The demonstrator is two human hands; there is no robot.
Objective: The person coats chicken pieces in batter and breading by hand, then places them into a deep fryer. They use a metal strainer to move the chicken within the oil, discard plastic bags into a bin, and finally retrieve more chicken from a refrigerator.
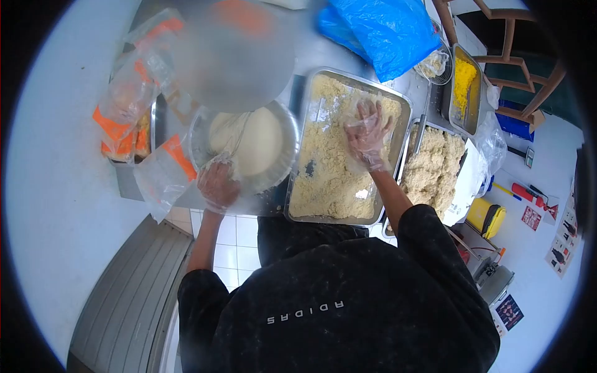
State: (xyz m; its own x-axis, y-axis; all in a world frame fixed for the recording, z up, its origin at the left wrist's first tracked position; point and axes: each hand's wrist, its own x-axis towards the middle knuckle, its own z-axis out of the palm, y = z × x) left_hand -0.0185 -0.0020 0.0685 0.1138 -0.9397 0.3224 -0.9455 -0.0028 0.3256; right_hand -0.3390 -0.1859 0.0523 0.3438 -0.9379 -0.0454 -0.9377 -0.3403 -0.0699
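My left hand point(219, 184), in a clear plastic glove smeared with batter, is curled at the near side of a metal bowl point(289, 140). Thin wire loops, apparently a whisk point(238, 135), run from its fingers into the pale, creamy batter point(264, 146); the grip itself is partly hidden. To the right, a large metal tray point(333, 220) holds pale yellow crumbs point(329, 186). On those crumbs my right hand point(368, 133) lies palm down, gloved too, with its fingers spread. Whether anything lies beneath that palm is hidden.
Right of the crumbs stands another tray with lumpy, crumb-covered pieces point(432, 161). Farther back are a blue plastic bag point(379, 34), a wire strainer point(440, 65) and a tray of yellow crumbs point(463, 84). Clear and orange plastic bags point(124, 105) lie left. A grey blur obscures the upper middle.
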